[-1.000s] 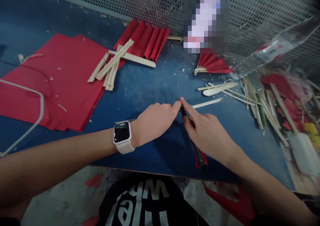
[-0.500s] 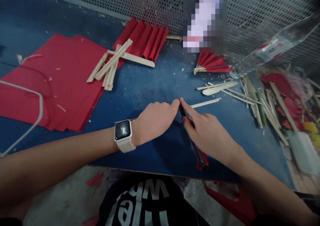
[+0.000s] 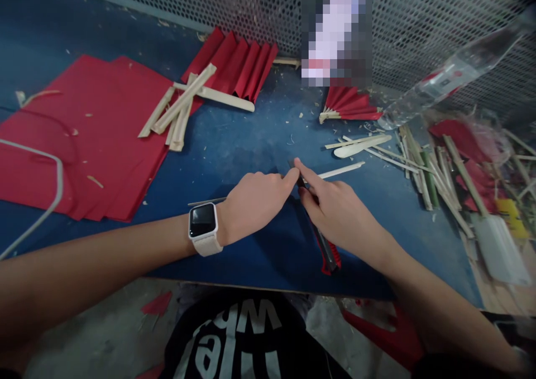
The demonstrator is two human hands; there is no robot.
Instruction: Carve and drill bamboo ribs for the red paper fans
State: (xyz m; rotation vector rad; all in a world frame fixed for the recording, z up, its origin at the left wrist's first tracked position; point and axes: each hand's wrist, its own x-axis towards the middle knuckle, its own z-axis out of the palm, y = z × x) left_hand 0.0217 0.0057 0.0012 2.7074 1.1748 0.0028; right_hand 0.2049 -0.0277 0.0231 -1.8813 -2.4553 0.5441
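Right hand's (image 3: pixel 339 217) grip clamps knife (image 3: pixel 329 253); left hand (image 3: pixel 255 203) presses bamboo strip (image 3: pixel 339 171), grip unclear, near red paper (image 3: pixel 84 128).

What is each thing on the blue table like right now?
left hand, pressing bamboo strip down
right hand, gripping knife
knife, tip at the strip
red sheets, flat, stacked
pleated paper, folded in zigzags
small fan, partly open
watch, screen dark

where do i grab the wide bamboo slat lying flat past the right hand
Pinch the wide bamboo slat across its long edges near the broad rounded end, coming down from the near side. It lies flat on the blue table, and that end looks clear, while thin sticks crowd its tapered end.
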